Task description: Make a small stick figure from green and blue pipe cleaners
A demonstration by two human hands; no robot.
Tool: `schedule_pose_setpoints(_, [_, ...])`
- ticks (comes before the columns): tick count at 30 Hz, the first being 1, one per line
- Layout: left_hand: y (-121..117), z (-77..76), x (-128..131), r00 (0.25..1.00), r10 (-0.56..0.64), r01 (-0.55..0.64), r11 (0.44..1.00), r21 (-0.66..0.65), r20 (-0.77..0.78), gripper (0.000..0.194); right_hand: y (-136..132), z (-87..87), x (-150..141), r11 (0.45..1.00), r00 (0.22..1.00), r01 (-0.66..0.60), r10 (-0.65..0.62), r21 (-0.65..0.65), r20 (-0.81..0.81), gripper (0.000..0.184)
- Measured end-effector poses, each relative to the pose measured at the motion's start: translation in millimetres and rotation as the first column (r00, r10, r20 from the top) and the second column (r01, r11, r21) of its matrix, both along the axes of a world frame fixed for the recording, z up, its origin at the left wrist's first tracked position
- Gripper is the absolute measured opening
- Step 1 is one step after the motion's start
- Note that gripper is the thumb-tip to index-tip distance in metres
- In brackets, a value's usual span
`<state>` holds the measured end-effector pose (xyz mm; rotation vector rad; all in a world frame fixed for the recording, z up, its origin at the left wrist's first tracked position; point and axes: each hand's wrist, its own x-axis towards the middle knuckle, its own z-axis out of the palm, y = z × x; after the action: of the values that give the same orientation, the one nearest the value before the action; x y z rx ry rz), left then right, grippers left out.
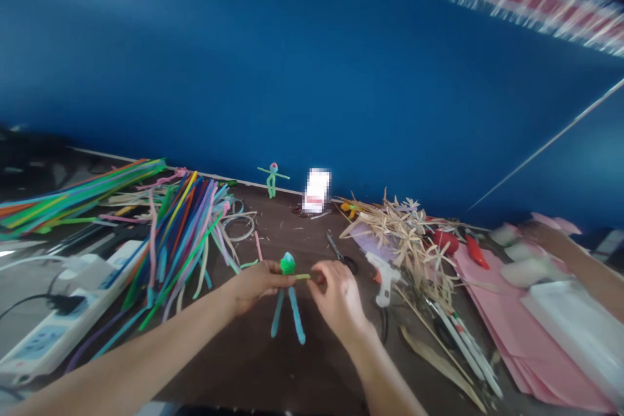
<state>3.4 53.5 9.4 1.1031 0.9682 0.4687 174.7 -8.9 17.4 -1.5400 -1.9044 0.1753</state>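
A small pipe cleaner figure (294,317) with a green and light-blue head and two blue legs hangs between my hands, over the dark tabletop. My left hand (260,283) is closed round its middle, just under the head. A short yellow-green pipe cleaner piece (303,276) sticks out sideways from the figure. Its outer end is pinched between the thumb and fingers of my right hand (336,292). The figure's body is mostly hidden by my left fingers. Behind my right hand lies a pair of scissors (336,248).
Loose colored pipe cleaners (182,234) and a white power strip (63,325) lie to the left. A finished-looking figure (272,182) and a bright phone screen (316,190) stand by the blue wall. Rightward are a glue gun (385,279), dried strips (407,227) and pink sheets (517,331).
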Motion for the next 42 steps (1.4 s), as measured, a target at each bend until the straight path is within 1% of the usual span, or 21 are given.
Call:
schedule_pose_setpoints(1, [1,2.2,-1,0.999,-0.034,0.037,0.992,0.124,-0.028,0.023,1,-3.3,1,0.998,0.992,0.034,-0.040,-0.051,-0.116,0.011])
schedule_pose_setpoints(3, [2,6.2,-2,0.989,-0.080,0.119,0.927,0.355,-0.122,0.022,4,-8.3,5,0.985,0.932,0.045,-0.103,-0.168,-0.349,0.023])
schedule_pose_setpoints(6, [3,9.9,-5,0.959,-0.017,0.192,0.772,0.606,-0.281,0.022,8,-9.7,12,0.944,0.799,-0.014,-0.188,-0.330,-0.571,0.025])
schedule_pose_setpoints(8, [2,12.0,-7,0.940,0.029,0.244,0.637,0.731,-0.339,0.016,9,-8.4,14,0.893,0.717,-0.109,-0.233,-0.436,-0.657,0.034])
schedule_pose_setpoints(10, [0,15.6,-8,0.929,0.023,0.309,0.496,0.811,-0.368,0.008,9,-7.6,14,0.827,0.655,-0.240,-0.249,-0.508,-0.714,0.042])
schedule_pose_setpoints(12, [-3,21.3,-9,0.921,-0.012,0.363,0.383,0.850,-0.388,0.008,7,-8.3,13,0.774,0.607,-0.353,-0.238,-0.525,-0.758,0.045])
schedule_pose_setpoints(13, [-5,24.5,-10,0.917,-0.029,0.383,0.341,0.858,-0.398,0.010,6,-9.0,13,0.759,0.587,-0.394,-0.227,-0.519,-0.777,0.044])
schedule_pose_setpoints(15, [-8,30.1,-10,0.910,-0.065,0.409,0.300,0.862,-0.409,0.014,4,-10.7,12,0.745,0.539,-0.451,-0.211,-0.491,-0.816,0.041])
schedule_pose_setpoints(17, [-9,32.7,-10,0.909,-0.082,0.412,0.311,0.856,-0.408,0.015,3,-11.7,10,0.749,0.483,-0.477,-0.214,-0.460,-0.849,0.034])
schedule_pose_setpoints(19, [-10,31.0,-8,0.919,-0.069,0.385,0.360,0.849,-0.388,0.012,2,-11.0,8,0.771,0.409,-0.472,-0.239,-0.428,-0.881,0.027])
schedule_pose_setpoints(21, [-10,26.2,-6,0.937,-0.029,0.326,0.430,0.842,-0.347,0.008,2,-8.8,6,0.808,0.336,-0.439,-0.257,-0.392,-0.906,0.021])
schedule_pose_setpoints(23, [-10,21.0,-3,0.952,0.014,0.255,0.525,0.812,-0.307,0.011,1,-5.5,3,0.844,0.316,-0.398,-0.241,-0.359,-0.917,0.019])
schedule_pose_setpoints(25, [-9,18.3,-1,0.959,0.043,0.195,0.620,0.760,-0.282,0.018,0,-2.1,2,0.868,0.355,-0.362,-0.207,-0.338,-0.912,0.018])
schedule_pose_setpoints(27, [-8,18.9,0,0.963,0.057,0.156,0.677,0.719,-0.263,0.023,0,0.4,2,0.878,0.421,-0.337,-0.181,-0.338,-0.889,0.018])
schedule_pose_setpoints(29, [-7,21.6,0,0.971,0.042,0.134,0.717,0.685,-0.234,0.025,0,1.6,4,0.885,0.504,-0.311,-0.154,-0.346,-0.850,0.016])
schedule_pose_setpoints(31, [-5,24.0,0,0.981,-0.019,0.134,0.787,0.602,-0.193,0.022,0,2.3,5,0.911,0.612,-0.263,-0.096,-0.317,-0.785,0.013])
schedule_pose_setpoints(34, [-2,23.6,0,0.990,-0.092,0.125,0.920,0.372,-0.105,0.020,-2,4.1,6,0.971,0.797,-0.205,0.095,-0.119,-0.596,0.014])
schedule_pose_setpoints(36, [0,21.3,0,0.995,-0.071,0.084,0.975,0.207,-0.069,0.021,-3,6.1,6,0.972,0.870,-0.231,0.221,0.032,-0.441,0.019])
schedule_pose_setpoints(37, [0,20.1,0,0.997,-0.057,0.065,0.987,0.149,-0.061,0.023,-3,7.2,6,0.965,0.883,-0.249,0.259,0.077,-0.391,0.021])
schedule_pose_setpoints(39, [1,18.2,0,0.997,-0.059,0.065,0.990,0.124,-0.051,0.024,-3,9.3,7,0.962,0.881,-0.257,0.272,0.091,-0.386,0.022])
schedule_pose_setpoints(42, [3,18.2,-2,0.987,-0.131,0.153,0.948,0.280,-0.097,0.023,-1,10.6,9,0.954,0.823,-0.282,0.188,-0.098,-0.535,0.014])
